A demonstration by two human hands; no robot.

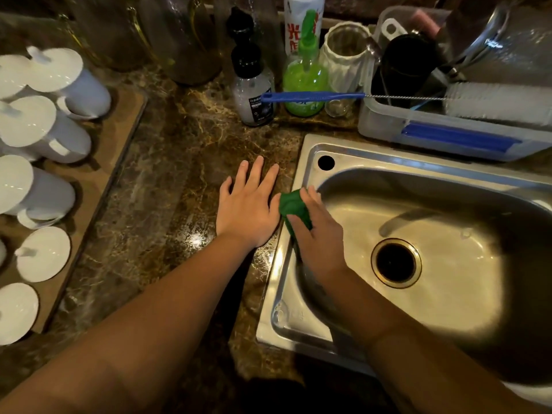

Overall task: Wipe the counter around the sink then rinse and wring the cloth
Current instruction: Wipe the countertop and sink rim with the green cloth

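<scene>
Seen from above: right hand point(316, 231) pressing a bunched green cloth point(294, 209) onto the left rim of the steel sink point(301, 162), fingers closed over it; left hand point(249, 204) spread flat, palm down, on the marble counter point(167, 180) just beside the cloth. Likely risks: cloth sliding off the narrow rim into the basin, or a wide stroke toward the back knocking the clear bottle point(254, 94), green spray bottle point(304, 82) or blue-handled brush point(313, 97). Open counter between rim and tray of white cups point(44, 138); back edge crowded, plastic bin point(448, 135) touching the sink's far rim.
</scene>
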